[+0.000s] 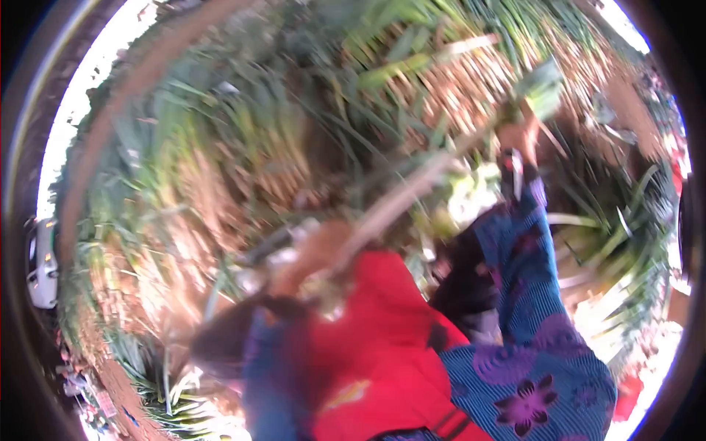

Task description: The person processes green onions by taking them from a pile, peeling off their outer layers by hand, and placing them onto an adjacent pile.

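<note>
A long leek (419, 184) runs slantwise in front of me, its pale stalk low and its green leaves high on the right. My right hand (518, 136) is closed around the leafy end, with a watch-like band on the wrist. Near the stalk's lower end is my left hand (316, 250), smeared by motion; its fingers look curled at the stalk, but their exact grip is unclear. A dark grey streak beside the left hand is too blurred to name. Red cloth (390, 345) covers my front, below the stalk.
Heaped leeks (272, 140) surround me, green tops and pale stalks lying in bundles. More leeks (618, 228) lie close on the right. A white vehicle (44, 264) stands at the far left edge. Brown bare ground (632, 110) shows at the upper right.
</note>
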`<state>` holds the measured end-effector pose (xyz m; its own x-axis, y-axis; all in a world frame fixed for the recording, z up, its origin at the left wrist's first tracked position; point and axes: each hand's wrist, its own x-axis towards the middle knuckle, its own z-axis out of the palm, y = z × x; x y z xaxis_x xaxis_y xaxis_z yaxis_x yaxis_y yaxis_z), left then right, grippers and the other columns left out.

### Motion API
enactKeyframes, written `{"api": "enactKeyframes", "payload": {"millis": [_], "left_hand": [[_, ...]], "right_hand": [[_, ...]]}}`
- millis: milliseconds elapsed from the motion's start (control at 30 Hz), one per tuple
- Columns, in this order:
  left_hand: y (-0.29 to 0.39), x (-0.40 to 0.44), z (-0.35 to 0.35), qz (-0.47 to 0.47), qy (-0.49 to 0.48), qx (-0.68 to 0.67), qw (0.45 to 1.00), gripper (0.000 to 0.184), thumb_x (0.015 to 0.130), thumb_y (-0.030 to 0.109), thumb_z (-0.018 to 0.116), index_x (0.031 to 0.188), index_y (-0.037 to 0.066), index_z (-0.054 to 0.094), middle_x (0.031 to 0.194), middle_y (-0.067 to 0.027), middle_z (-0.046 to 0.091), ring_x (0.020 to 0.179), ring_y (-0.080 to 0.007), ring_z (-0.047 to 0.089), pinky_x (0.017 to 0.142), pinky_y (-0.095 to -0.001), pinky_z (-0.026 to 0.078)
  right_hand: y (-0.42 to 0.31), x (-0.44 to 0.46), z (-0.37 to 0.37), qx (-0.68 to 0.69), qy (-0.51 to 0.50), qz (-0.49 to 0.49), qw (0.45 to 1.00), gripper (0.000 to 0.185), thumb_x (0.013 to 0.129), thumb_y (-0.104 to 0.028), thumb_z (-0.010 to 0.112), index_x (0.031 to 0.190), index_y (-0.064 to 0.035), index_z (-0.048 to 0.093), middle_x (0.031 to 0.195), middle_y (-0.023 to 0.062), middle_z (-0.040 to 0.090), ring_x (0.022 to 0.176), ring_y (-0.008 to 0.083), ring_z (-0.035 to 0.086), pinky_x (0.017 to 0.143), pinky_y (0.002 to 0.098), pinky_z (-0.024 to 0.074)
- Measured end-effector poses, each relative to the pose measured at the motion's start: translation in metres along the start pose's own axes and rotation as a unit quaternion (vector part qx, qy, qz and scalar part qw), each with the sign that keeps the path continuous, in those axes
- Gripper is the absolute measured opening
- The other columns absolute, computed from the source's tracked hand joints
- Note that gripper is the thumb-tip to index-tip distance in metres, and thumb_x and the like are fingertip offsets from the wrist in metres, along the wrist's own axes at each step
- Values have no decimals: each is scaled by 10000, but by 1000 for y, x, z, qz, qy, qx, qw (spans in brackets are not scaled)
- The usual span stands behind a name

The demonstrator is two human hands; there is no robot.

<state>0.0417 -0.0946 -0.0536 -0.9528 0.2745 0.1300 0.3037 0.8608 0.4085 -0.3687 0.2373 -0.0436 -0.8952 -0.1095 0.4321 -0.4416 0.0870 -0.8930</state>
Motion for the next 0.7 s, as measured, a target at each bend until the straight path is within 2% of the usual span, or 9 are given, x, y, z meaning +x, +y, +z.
{"api": "enactKeyframes", "payload": {"millis": [33, 67, 133, 167, 267, 367, 600, 667, 700], "left_hand": [[11, -2, 2, 29, -1, 54, 998, 514, 773, 279, 694, 1194, 23, 549, 1105, -150, 569, 1010, -332, 562, 840, -418, 475], [17, -11, 8, -43, -37, -91, 994, 495, 813, 277, 668, 1219, 26, 534, 1099, -126, 567, 998, -283, 563, 839, -380, 475], [21, -28, 3, -242, -48, -446, 860, 458, 895, 275, 614, 1268, 33, 505, 1087, -78, 563, 974, -184, 563, 836, -302, 474], [29, -31, -7, -281, -50, -506, 814, 439, 936, 273, 587, 1293, 37, 490, 1081, -55, 561, 962, -134, 563, 835, -264, 474], [46, -28, -32, -239, -55, -501, 830, 350, 975, 275, 528, 1232, 37, 529, 925, 10, 562, 822, -77, 530, 729, -219, 441], [21, -46, -2, -188, -76, -454, 867, 301, 978, 273, 529, 1158, 34, 563, 844, 34, 547, 762, -60, 497, 700, -215, 420], [72, -103, -106, -482, 218, -322, 785, 260, 991, 236, 484, 994, 70, 683, 710, -10, 570, 838, -173, 579, 800, -321, 479], [97, -102, -141, -511, 199, -324, 771, 280, 996, 249, 474, 998, 54, 676, 788, -34, 592, 845, -184, 583, 775, -329, 477], [57, -129, -117, -477, 149, -259, 826, 277, 992, 246, 476, 1005, 50, 672, 812, -40, 596, 843, -189, 587, 767, -327, 478]], "right_hand": [[6, 0, 1, -27, 19, -57, 998, 399, 799, 9, 526, 1195, 50, 498, 945, 114, 606, 835, 176, 585, 722, 279, 489], [11, -3, 7, 95, 54, -9, 994, 376, 835, -26, 529, 1206, 27, 505, 937, 89, 605, 829, 162, 578, 707, 274, 484], [3, -8, 26, 397, 144, 72, 904, 330, 907, -96, 535, 1228, -19, 519, 920, 40, 602, 815, 136, 563, 677, 264, 473], [15, 0, 13, 489, 76, 150, 856, 325, 917, -284, 547, 1170, -80, 546, 953, 45, 610, 829, 137, 573, 730, 266, 471], [-5, 3, 17, 495, 185, 218, 821, 206, 861, -216, 612, 995, -72, 548, 753, 40, 588, 624, 142, 561, 563, 261, 477], [-9, -4, 24, 485, 215, 217, 819, 175, 846, -172, 612, 964, -63, 544, 721, 44, 576, 605, 151, 563, 534, 265, 478], [9, 7, 5, 439, 296, 247, 812, 151, 866, -229, 581, 809, -90, 571, 663, 37, 557, 559, 151, 534, 557, 288, 469], [6, 0, 5, 470, 238, 214, 822, 138, 870, -211, 582, 894, -81, 543, 694, 52, 573, 578, 181, 552, 542, 302, 487], [3, 1, 13, 538, 248, 223, 774, 148, 876, -208, 571, 907, -65, 547, 716, 65, 581, 622, 195, 576, 599, 307, 505]]}}
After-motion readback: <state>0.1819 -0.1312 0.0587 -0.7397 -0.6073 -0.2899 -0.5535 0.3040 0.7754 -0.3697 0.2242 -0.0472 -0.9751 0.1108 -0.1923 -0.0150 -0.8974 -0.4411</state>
